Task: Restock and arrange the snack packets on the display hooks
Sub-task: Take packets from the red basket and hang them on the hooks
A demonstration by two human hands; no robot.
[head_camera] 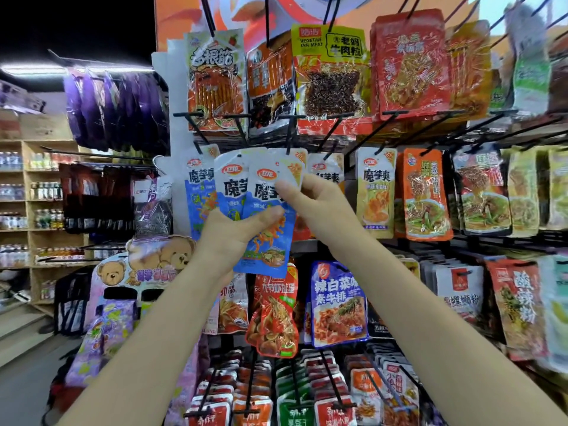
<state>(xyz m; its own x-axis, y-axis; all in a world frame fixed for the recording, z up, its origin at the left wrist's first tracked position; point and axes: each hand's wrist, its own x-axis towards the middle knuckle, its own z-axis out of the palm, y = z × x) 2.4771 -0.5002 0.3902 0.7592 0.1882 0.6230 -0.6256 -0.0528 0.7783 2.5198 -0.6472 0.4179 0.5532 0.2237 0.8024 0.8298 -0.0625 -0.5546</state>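
Shop display hooks point(333, 126) fill the frame; at centre, left hand point(236, 232) and right hand point(313, 204) grip blue-and-white snack packets point(264, 192).

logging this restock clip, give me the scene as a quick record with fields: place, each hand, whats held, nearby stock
place: shop display rack of black hooks hung with snack packets
left hand: left hand grips the lower part of a fan of blue-and-white packets
right hand: right hand pinches the top of the same packets
position: held up at the second row, not clearly on a hook
nearby stock: yellow packet to the right; red shrimp packet below
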